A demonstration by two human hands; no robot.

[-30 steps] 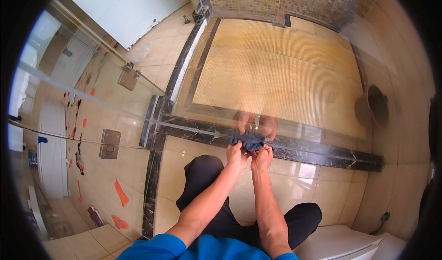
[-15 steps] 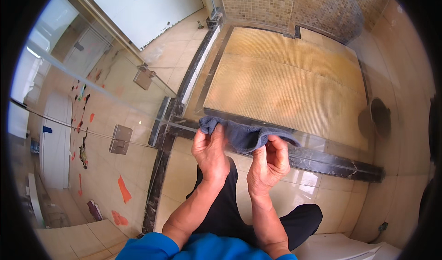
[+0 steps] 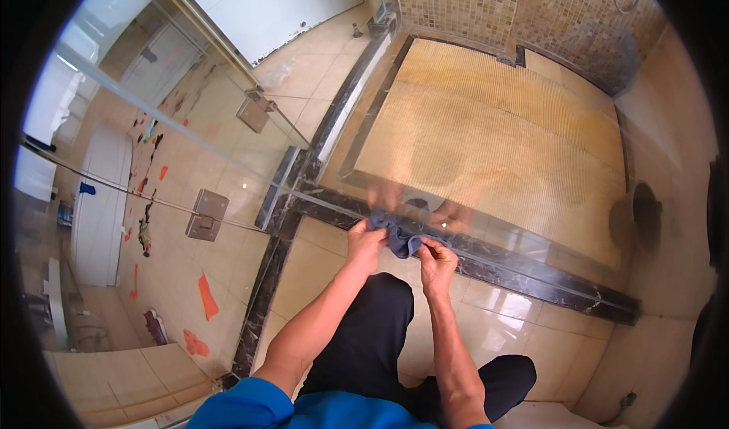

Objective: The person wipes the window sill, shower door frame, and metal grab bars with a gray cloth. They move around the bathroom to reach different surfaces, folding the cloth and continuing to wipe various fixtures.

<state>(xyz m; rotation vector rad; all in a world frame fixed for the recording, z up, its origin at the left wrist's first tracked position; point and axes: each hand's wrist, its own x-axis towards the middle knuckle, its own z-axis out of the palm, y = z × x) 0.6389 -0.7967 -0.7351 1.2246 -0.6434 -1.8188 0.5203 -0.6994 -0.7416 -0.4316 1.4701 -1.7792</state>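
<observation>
A dark blue-grey cloth (image 3: 402,241) is bunched between my two hands, at the foot of a clear glass panel that stands on a dark marble sill (image 3: 516,275). My left hand (image 3: 365,247) pinches the cloth's left end. At its right end my right hand (image 3: 438,265) grips it between thumb and fingers. The cloth's far edge lies against the sill or the glass; which one it touches I cannot tell. Faint reflections of both hands show in the glass just beyond.
Past the glass lies a ribbed tan shower floor (image 3: 486,148), with a dark bucket (image 3: 636,215) by the right wall. At left a glass door with a metal hinge (image 3: 207,215) stands out. My bent knee (image 3: 391,300) is close below my left hand.
Both hands have lowered the cloth toward the sill and bunched it closer together. My view has shifted, and hand reflections now show in the glass.
</observation>
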